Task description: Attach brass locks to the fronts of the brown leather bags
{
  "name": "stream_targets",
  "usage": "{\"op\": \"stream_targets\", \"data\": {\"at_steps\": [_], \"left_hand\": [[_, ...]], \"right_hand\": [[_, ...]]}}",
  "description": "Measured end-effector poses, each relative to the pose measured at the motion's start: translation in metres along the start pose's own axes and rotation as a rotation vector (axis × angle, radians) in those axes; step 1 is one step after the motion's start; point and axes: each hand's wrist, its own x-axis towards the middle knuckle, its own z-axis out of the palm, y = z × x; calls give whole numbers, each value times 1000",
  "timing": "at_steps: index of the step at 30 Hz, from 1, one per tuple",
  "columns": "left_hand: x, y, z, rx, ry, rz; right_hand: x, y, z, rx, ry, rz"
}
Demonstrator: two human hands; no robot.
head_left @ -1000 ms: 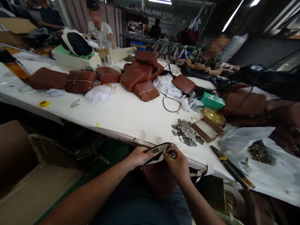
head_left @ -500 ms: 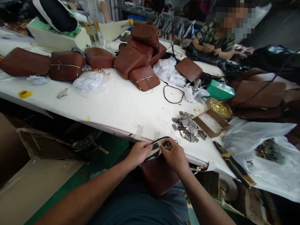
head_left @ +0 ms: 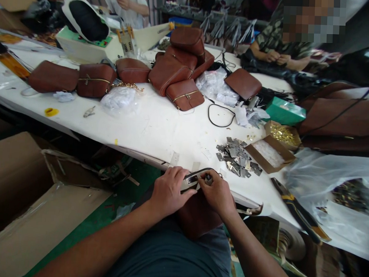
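A dark red-brown leather bag rests on my lap against the table edge, its pale inner side with a dark metal plate turned up. My left hand grips the bag's left edge, thumb in front and fingers over the far side. Beside the plate, my right hand is closed, with thumb and forefinger pinched at the pale strip. A small greyish thing shows within its curled fingers, too hidden to name. Just beyond lies a pile of flat metal plates.
Pliers lie at the table's right edge by a clear plastic bag. Small cardboard boxes hold gold and whitish pieces. Several brown bags stand farther back. A large carton is on the left; co-workers sit across the table.
My left hand has shifted its hold, its fingers now higher over the bag's edge and the thumb below the plate. My right hand stays at the plate. The view has swung slightly left.
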Motion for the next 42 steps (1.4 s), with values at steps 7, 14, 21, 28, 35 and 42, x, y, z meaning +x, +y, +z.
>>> {"op": "stream_targets", "data": {"at_steps": [7,14,21,28,35,42], "left_hand": [[-22,-1,13,211,-68,418],[-7,-18,20,253,-9,485],[-6,-9,11,-134,24,303],[-8,-4,28,-693,-83,-298],[-10,-1,28,-828,-137,-320],[-10,1,44,-924,-37,-376]], "right_hand": [[4,0,-2,-7,-11,-37],[6,-1,-7,-6,-37,-70],[0,-5,-13,119,2,-45],[-33,-10,-27,37,64,-167],[-36,-42,-54,-72,101,-328],[-20,-46,-36,-107,32,-345]]}}
